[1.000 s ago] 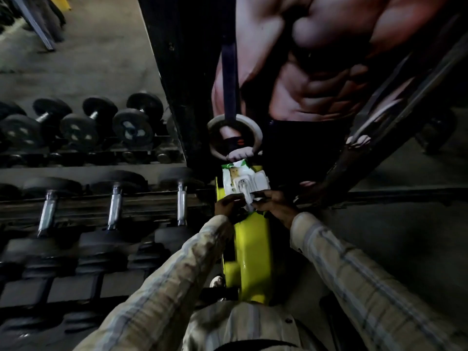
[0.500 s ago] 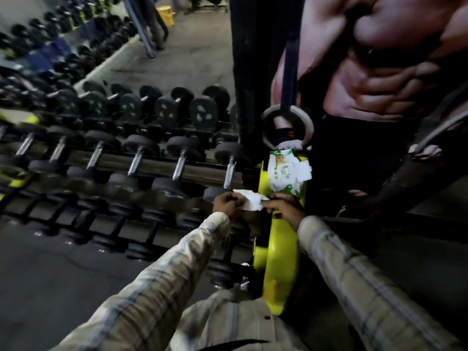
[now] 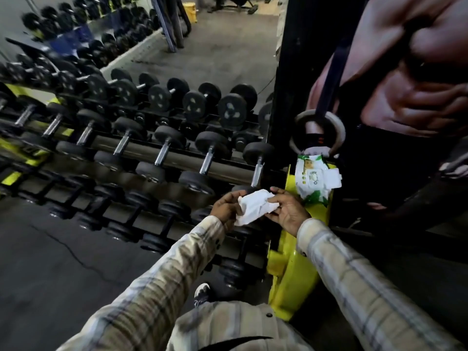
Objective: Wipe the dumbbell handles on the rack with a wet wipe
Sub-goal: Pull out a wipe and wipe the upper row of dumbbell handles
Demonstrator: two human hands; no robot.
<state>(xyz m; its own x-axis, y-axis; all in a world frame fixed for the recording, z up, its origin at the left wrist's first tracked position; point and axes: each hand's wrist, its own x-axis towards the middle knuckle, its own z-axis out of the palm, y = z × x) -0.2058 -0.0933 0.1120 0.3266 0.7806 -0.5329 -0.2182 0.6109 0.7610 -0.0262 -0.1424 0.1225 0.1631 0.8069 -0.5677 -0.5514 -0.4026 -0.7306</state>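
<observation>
A crumpled white wet wipe (image 3: 255, 206) is held between both hands in front of the rack's right end. My left hand (image 3: 226, 208) grips its left side with curled fingers. My right hand (image 3: 287, 211) pinches its right side. The green-and-white wipe pack (image 3: 315, 180) lies with its flap open on top of the yellow rack end (image 3: 291, 269), just right of my hands. Black dumbbells with chrome handles fill the rack (image 3: 177, 163); the nearest handle (image 3: 257, 173) is just above the wipe.
A gym ring (image 3: 319, 134) on a black strap hangs above the pack, against a black pillar with a torso poster. More dumbbell racks (image 3: 83, 39) line the far left wall. Dark floor lies to the lower left, and my shoe (image 3: 202, 292) shows below.
The wipe has come out of the pack and now sits bunched between both hands. My view has swung left, and more of the rack shows.
</observation>
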